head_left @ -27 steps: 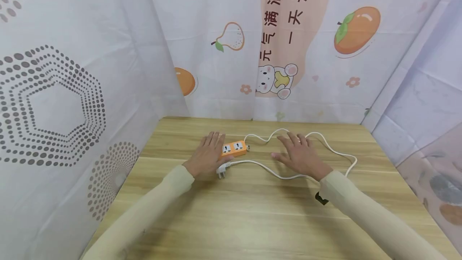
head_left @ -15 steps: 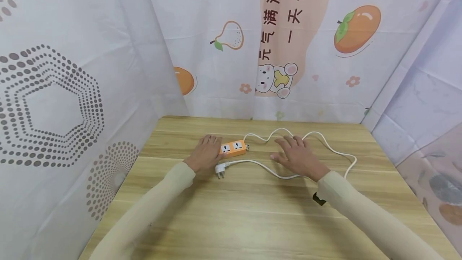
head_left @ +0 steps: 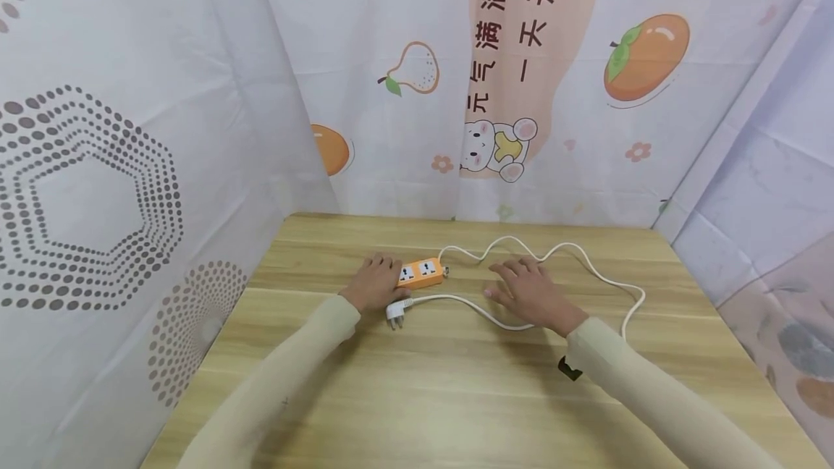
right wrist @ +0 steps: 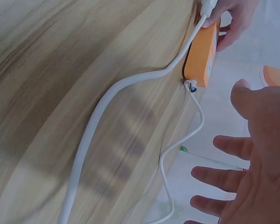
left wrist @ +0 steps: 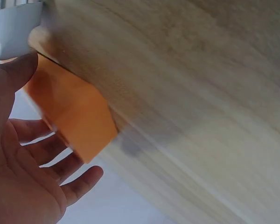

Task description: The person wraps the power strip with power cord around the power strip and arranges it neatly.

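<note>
An orange power strip (head_left: 425, 282) with white sockets lies on the wooden table, its white cord (head_left: 607, 279) looping out to the right and back. My left hand (head_left: 374, 284) grips its left end; in the left wrist view the thumb is on the front side and the fingers (left wrist: 53, 151) are along the opposite side. Just in front of that hand lies the cord's white plug (head_left: 394, 312), prongs toward me. My right hand (head_left: 533, 295) hovers over the cord with fingers spread and holds nothing, as the right wrist view shows; it hides part of the cord.
The wooden tabletop (head_left: 443, 396) reaches back to a printed white curtain (head_left: 384, 13). More curtain hangs along the left (head_left: 215, 129) and right sides. A small dark object (head_left: 570, 368) is at my right wrist.
My left hand has closed round the strip's left end, its fingers drawing in from flat. My right hand has shifted slightly left and toward me. The strip and plug have barely moved.
</note>
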Motion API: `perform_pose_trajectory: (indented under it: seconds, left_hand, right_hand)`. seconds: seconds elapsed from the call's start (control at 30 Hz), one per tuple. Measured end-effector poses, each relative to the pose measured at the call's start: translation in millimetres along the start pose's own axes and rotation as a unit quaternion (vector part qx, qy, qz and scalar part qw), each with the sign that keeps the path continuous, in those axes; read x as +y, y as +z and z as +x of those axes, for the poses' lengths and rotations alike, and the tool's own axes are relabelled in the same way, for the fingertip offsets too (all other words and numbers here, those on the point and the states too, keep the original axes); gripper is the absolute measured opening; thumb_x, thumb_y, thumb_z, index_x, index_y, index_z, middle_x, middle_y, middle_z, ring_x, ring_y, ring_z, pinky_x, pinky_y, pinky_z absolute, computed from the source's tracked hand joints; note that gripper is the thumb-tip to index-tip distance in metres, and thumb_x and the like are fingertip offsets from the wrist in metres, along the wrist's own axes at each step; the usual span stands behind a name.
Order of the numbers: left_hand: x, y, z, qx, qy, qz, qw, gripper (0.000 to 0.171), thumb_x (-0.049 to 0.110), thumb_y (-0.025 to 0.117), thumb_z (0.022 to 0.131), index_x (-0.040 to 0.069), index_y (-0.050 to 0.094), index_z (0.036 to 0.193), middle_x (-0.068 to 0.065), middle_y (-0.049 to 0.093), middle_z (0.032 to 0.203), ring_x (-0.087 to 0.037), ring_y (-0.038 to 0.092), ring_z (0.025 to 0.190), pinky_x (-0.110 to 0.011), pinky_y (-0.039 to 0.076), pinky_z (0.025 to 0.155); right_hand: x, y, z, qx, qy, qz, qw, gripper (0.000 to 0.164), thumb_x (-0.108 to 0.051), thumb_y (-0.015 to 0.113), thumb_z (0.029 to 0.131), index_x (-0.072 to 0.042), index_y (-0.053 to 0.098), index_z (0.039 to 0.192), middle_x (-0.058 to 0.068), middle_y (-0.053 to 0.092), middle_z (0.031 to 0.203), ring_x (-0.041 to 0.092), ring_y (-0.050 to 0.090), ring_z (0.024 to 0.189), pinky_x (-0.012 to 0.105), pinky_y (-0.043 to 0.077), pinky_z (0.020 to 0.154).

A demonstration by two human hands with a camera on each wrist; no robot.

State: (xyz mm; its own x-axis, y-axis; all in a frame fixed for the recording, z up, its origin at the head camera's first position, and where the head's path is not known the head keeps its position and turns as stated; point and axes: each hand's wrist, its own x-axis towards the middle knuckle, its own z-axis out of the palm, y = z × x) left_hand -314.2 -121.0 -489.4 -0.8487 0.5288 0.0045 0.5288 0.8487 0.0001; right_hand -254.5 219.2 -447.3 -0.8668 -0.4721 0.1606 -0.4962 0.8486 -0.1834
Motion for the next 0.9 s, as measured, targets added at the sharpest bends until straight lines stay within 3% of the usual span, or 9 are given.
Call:
perform_pose_trajectory:
  seconds: [0.3, 0.6, 0.73, 0.9]
  left_hand:
    - [0.0, 7.3, 0.7, 0.011, -0.003, 0.004, 0.9999, 0.061, 0.061, 0.063, 0.095, 0.004, 0.062, 0.116, -0.008, 0.062, 0.099, -0.026, 0.058, 0.095, -0.045, 0.053, 0.079]
    - [-2.0, 12.3, 3.0, 0.019, 0.001, 0.029, 0.9994, 0.070, 0.065, 0.057, 0.097, -0.001, 0.061, 0.121, -0.015, 0.065, 0.113, -0.028, 0.062, 0.102, -0.043, 0.056, 0.077]
    - [-4.3, 13.2, 1.5, 0.047, 0.007, 0.034, 0.9983, 0.071, 0.064, 0.055, 0.098, -0.003, 0.060, 0.119, -0.016, 0.065, 0.113, -0.028, 0.063, 0.101, -0.040, 0.057, 0.073]
    - [-4.0, 0.6, -0.1, 0.081, 0.010, -0.003, 0.9967, 0.069, 0.060, 0.057, 0.100, -0.005, 0.058, 0.122, -0.016, 0.064, 0.110, -0.026, 0.062, 0.097, -0.040, 0.056, 0.075]
  right_hand:
    - [-4, 6, -3, -0.019, -0.001, 0.013, 1.000, 0.052, -0.041, 0.057, 0.106, -0.003, 0.058, 0.140, 0.026, 0.058, 0.139, 0.056, 0.044, 0.132, 0.074, 0.033, 0.103]
    - [-6, 11, 0, -0.027, 0.002, 0.029, 0.999, 0.052, -0.041, 0.059, 0.105, -0.002, 0.059, 0.140, 0.027, 0.057, 0.139, 0.054, 0.044, 0.132, 0.074, 0.035, 0.101]
    - [-6, 10, 1, -0.022, -0.001, 0.025, 0.999, 0.052, -0.041, 0.059, 0.105, -0.003, 0.059, 0.139, 0.026, 0.058, 0.138, 0.053, 0.046, 0.131, 0.074, 0.035, 0.101]
    - [-5, 12, 3, 0.010, -0.011, 0.013, 1.000, 0.047, -0.036, 0.064, 0.103, -0.002, 0.061, 0.135, 0.025, 0.062, 0.133, 0.050, 0.051, 0.126, 0.070, 0.039, 0.100]
